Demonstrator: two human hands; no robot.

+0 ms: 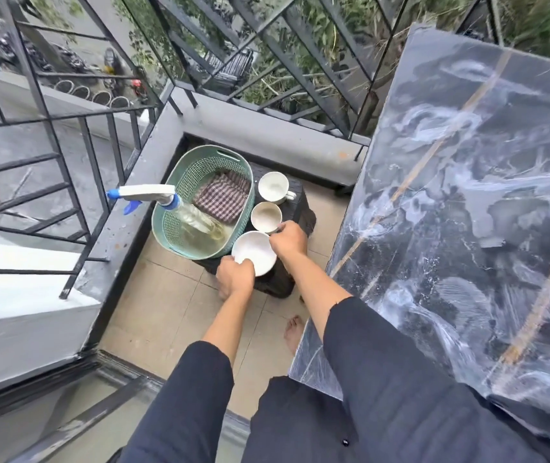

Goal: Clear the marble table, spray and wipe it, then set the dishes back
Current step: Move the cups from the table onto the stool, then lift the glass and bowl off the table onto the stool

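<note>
Head view: the marble tabletop (pixel 467 195) occupies the right side of the frame, dark with white veining and tan streaks, its long axis running from the near edge toward the railing (pixel 66 105); its visible surface carries no dishes. The dishes stand to its left on a low dark stool (pixel 303 212) on the tiled balcony floor (pixel 167 312). Count: one white bowl (pixel 255 252) and two white cups, all upright with openings facing up. The far cup (pixel 273 186) has its handle pointing right, toward the tabletop; the near cup (pixel 266 217) sits just beside it, between the far cup and the bowl, so the three form a line running from the person toward the railing. The left hand (pixel 235 275) holds the bowl at its near rim, fingers curled over the edge in a closed grip. The right hand (pixel 288 240) is closed at the near cup's right side, where the handle is hidden; whether the grip is fully on the handle cannot be told. One green perforated basket (pixel 180 182) stands on the stool, touching the bowl's left side. It contains one checked cloth (pixel 222 197), lying flat, and one spray bottle (pixel 180 212), tilted, its long axis angled up and left with the blue nozzle pointing left over the basket's rim.
</note>
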